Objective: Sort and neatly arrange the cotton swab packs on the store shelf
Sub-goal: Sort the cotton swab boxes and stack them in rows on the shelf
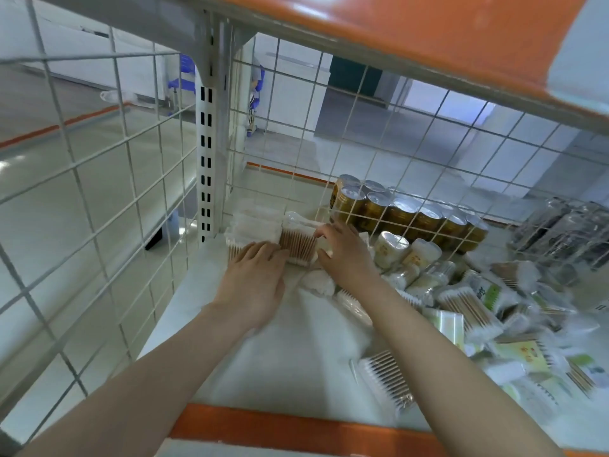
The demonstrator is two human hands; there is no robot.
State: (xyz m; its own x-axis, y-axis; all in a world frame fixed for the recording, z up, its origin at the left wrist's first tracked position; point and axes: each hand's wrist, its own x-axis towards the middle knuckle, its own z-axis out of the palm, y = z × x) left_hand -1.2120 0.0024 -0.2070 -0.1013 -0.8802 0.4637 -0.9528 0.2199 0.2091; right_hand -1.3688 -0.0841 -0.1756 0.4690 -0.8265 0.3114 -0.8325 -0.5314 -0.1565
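A clear plastic pack of wooden-stemmed cotton swabs is stood on edge in the far left corner of the white shelf board, just beside a row of similar clear swab packs that is lined up against the white wire-grid back panel. The upright pack is flanked by both hands. The left hand is laid palm down with its fingers straight and close together, the fingertips touching the pack's near left side and the row next to it. The right hand is set against the pack's right side, its fingers loosely curved over the top edge and its thumb stretched towards the pack; whether the pack is actually pinched cannot be told.

To the right, a loose heap of mixed swab packs and small round tubs is spread over the board, and one flat pack of swabs is lying apart near the orange front edge. Behind the grid, gold-coloured cans with silver lids are seen in rows.
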